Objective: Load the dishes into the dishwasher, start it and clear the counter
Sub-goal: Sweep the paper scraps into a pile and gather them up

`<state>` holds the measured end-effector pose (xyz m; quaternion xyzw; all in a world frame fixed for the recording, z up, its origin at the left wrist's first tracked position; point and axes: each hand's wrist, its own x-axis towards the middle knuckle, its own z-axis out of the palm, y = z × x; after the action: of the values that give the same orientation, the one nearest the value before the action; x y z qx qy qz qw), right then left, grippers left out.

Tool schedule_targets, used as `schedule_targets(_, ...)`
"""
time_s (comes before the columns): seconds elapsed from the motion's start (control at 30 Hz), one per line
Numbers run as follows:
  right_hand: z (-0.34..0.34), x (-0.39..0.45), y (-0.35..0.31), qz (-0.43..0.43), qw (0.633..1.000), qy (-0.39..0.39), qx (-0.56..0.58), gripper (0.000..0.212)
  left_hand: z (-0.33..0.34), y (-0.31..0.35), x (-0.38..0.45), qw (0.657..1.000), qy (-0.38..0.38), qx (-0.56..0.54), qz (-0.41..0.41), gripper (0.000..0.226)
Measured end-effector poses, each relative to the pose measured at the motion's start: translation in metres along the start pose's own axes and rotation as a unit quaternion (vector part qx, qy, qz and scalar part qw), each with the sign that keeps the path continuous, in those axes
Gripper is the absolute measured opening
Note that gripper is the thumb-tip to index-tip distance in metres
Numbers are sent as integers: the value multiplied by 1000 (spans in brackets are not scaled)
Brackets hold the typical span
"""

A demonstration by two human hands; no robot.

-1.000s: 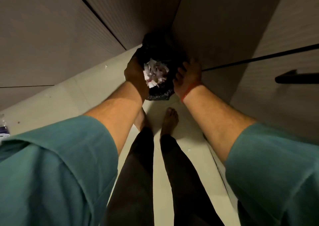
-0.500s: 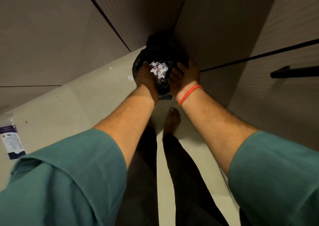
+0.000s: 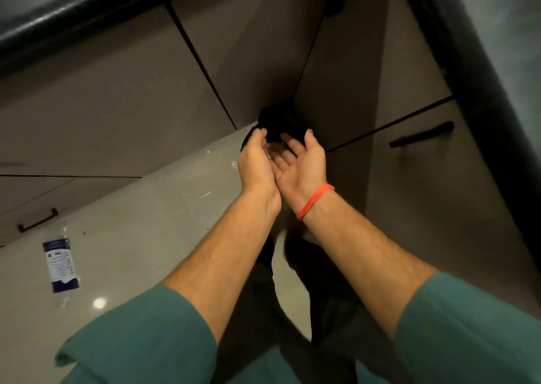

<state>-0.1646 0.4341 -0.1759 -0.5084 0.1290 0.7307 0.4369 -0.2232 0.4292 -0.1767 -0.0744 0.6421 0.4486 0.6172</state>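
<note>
A black rubbish bag (image 3: 276, 120) stands on the floor in the corner where two cabinet runs meet, mostly hidden behind my hands. My left hand (image 3: 257, 161) and my right hand (image 3: 304, 161) are raised above it, side by side with the heels touching. The right palm faces up with relaxed fingers and has an orange band on its wrist. The left hand's fingers are loosely bent and I see nothing gripped in it. Its inner side is hidden.
A purple and white packet (image 3: 60, 262) lies on the pale tiled floor (image 3: 140, 237) at the left. Small white scraps (image 3: 234, 164) lie near the bag. Cabinet fronts with dark handles (image 3: 421, 138) stand right and left. A dark counter edge (image 3: 480, 70) runs above.
Both hands have come up out of the black bag and no longer hold its rim. The white scraps seen inside it are hidden. The view has risen and tilted up, bringing the counter edges into view.
</note>
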Motion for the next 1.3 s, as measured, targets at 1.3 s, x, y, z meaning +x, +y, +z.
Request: schedule_targets(1.3, -5, -182, -213, -495, 692, 193, -489, 65, 170, 104, -214, 804, -422, 373, 192, 49)
